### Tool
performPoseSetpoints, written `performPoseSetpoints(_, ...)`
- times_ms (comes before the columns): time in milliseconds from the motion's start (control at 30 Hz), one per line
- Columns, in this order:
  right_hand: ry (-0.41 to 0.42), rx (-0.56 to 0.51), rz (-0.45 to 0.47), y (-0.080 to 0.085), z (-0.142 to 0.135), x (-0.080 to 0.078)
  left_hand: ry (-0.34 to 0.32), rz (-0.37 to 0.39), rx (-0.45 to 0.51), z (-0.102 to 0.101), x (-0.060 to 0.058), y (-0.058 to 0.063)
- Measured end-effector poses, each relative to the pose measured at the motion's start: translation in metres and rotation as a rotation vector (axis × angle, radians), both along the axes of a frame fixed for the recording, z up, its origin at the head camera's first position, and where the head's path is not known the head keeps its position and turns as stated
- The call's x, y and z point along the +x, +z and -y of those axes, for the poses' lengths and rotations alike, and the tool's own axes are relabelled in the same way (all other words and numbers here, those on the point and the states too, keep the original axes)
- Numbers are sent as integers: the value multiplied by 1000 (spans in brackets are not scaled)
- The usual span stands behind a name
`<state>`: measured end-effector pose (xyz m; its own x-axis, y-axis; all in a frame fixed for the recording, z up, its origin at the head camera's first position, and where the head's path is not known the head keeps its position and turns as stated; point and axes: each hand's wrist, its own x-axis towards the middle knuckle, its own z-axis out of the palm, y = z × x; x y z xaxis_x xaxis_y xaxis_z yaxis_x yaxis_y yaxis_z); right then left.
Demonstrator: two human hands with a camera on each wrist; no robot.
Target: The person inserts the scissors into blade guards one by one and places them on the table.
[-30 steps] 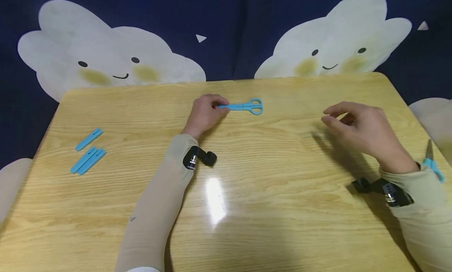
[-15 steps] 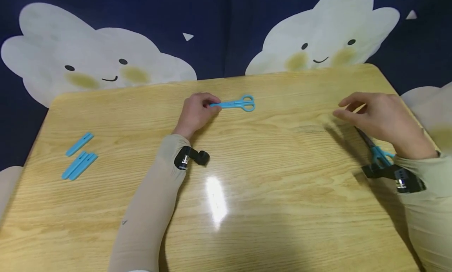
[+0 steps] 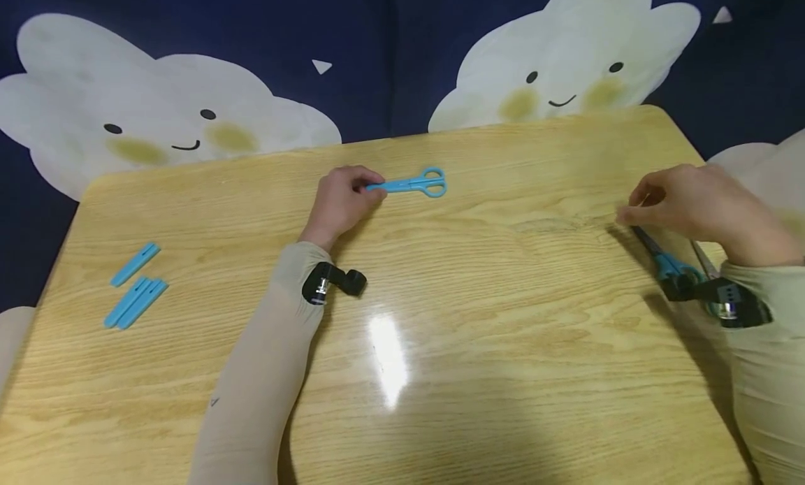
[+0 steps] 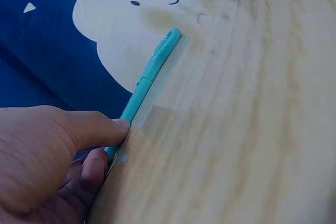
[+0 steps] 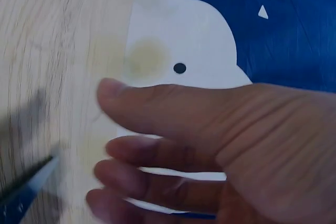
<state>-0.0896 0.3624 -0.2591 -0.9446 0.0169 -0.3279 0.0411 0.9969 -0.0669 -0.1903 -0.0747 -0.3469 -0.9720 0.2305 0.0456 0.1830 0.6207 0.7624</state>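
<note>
Near the back of the table, my left hand (image 3: 342, 200) pinches the covered tip of light-blue scissors (image 3: 411, 184) between thumb and fingers. In the left wrist view these scissors (image 4: 149, 72) lie flat along the tabletop, handle loops pointing away from the hand. At the right, my right hand (image 3: 698, 202) hovers with loosely bent fingers and holds nothing. Just below it lie teal-handled scissors (image 3: 671, 267) with a bare dark blade, partly hidden by the wrist camera. A second bare blade (image 3: 704, 260) shows beside them. The right wrist view catches a blurred blade tip (image 5: 44, 174) beside the fingers.
Three blue blade covers (image 3: 135, 264) lie at the left of the wooden table (image 3: 490, 331), two of them side by side. Behind the table's back edge hangs a dark blue cloth (image 3: 371, 52) with smiling clouds.
The right hand has moved right, toward the bare-bladed scissors, which have come further into view as the head view shifted. The left hand keeps its pinch on the covered scissors.
</note>
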Motion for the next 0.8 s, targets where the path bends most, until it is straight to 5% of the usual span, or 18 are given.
performPoseSetpoints(300, -15, 4, 165, -5, -15, 3, 16, -5, -4, 6, 1, -1)
performPoseSetpoints(800, -49, -188, 470, -10, -23, -1, 19, 10, -2, 15, 1, -4)
